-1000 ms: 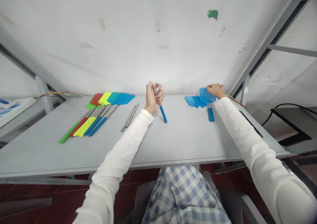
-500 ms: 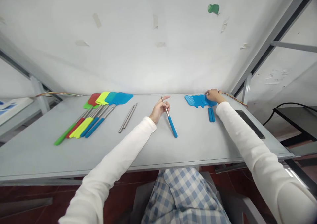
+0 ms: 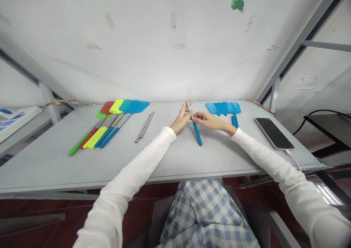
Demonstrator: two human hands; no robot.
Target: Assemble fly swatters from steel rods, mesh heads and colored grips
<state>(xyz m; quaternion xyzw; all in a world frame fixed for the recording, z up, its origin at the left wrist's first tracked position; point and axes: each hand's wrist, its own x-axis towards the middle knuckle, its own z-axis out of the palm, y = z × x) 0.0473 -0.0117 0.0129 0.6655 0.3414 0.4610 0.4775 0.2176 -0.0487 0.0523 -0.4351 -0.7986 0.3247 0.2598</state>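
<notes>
My left hand (image 3: 182, 118), near the middle of the table, holds a fly swatter handle (image 3: 197, 134), a thin metal rod with a blue grip slanting down toward me. My right hand (image 3: 208, 120) has its fingers curled against the same rod, just above the blue grip. Its fingertips partly cover the rod. No swatter head shows on the rod's upper end. Several blue swatter heads (image 3: 219, 108) overlap at the back right, beyond my right hand. Two blue grips (image 3: 235, 121) lie just in front of them, partly behind my right wrist.
Several finished-looking fly swatters (image 3: 105, 125) in green, red, yellow and blue lie fanned on the left. Bare metal rods (image 3: 145, 126) rest beside them. A phone (image 3: 274, 134) with a white cable lies at the right. The wall (image 3: 175, 72) stands directly behind the table (image 3: 175, 162).
My right hand has left the blue heads and come left to the metal rod. My left hand still holds the handle. The view has shifted slightly, showing the whole phone.
</notes>
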